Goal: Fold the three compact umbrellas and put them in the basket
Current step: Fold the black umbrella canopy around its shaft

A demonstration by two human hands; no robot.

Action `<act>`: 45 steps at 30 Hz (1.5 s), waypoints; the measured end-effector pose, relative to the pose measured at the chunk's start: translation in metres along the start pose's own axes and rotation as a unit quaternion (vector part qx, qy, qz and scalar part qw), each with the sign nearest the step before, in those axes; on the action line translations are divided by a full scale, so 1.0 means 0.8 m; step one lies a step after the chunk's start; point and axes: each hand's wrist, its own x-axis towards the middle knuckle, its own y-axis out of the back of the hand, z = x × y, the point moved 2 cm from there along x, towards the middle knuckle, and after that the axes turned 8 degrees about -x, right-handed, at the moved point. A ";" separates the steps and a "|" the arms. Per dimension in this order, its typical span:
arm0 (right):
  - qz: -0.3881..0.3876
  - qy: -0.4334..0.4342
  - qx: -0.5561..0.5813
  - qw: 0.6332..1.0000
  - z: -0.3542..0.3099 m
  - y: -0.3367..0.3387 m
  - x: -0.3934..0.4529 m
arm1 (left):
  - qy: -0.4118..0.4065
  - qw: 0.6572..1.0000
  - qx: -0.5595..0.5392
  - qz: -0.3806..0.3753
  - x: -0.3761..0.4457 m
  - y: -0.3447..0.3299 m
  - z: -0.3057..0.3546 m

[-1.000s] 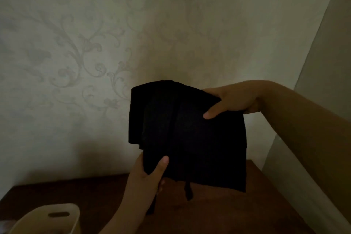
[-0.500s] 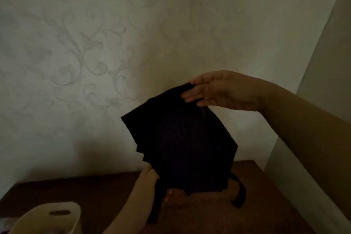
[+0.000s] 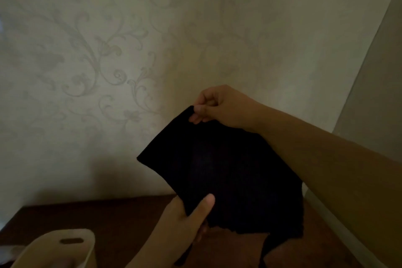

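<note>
A dark brown wooden table (image 3: 91, 215) stands against the wall, its top dim in the weak light; behind it the wallpaper (image 3: 108, 67) is pale, with a faint pattern of curling grey vines and leaves; on the right a plain beige surface (image 3: 378, 85), maybe a door or a cupboard side, meets the wall at a slanted edge.

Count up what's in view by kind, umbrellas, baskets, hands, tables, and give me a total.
Umbrellas: 1, black umbrella
Baskets: 1, cream basket
Hands: 2, left hand and right hand, both holding the umbrella
Tables: 1, brown table
Total: 5
</note>
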 end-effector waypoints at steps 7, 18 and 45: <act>0.007 0.014 -0.073 0.997 0.017 -0.004 -0.009 | 0.093 0.994 -0.064 -0.003 0.009 -0.002 -0.027; -0.046 0.168 -0.437 0.882 0.063 -0.028 -0.075 | 0.159 0.970 -0.178 -0.046 0.024 -0.010 -0.014; 0.028 0.300 -0.619 0.725 0.063 0.004 -0.051 | 0.025 0.998 -0.047 -0.021 0.020 0.004 0.000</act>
